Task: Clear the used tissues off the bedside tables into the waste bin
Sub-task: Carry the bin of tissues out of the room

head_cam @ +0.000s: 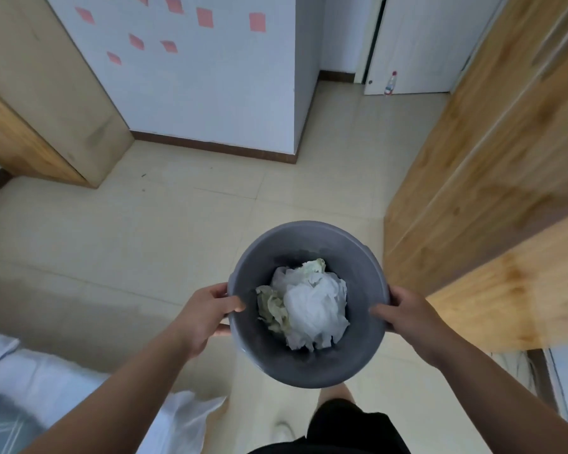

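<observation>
- round grey plastic waste bin [358, 267] held above the pale tiled floor [145, 231].
- left hand [207, 317] grasps its left rim, thumb inside.
- right hand [407, 311] grasps the right rim likewise.
- crumpled white and yellowish used tissues [309, 303] lie inside, between both hands.

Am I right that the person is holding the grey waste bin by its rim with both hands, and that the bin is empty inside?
Not quite: the head view shows the grey waste bin is not empty; it holds crumpled tissues. The rest stands: the left hand and the right hand each grip its rim.
</observation>
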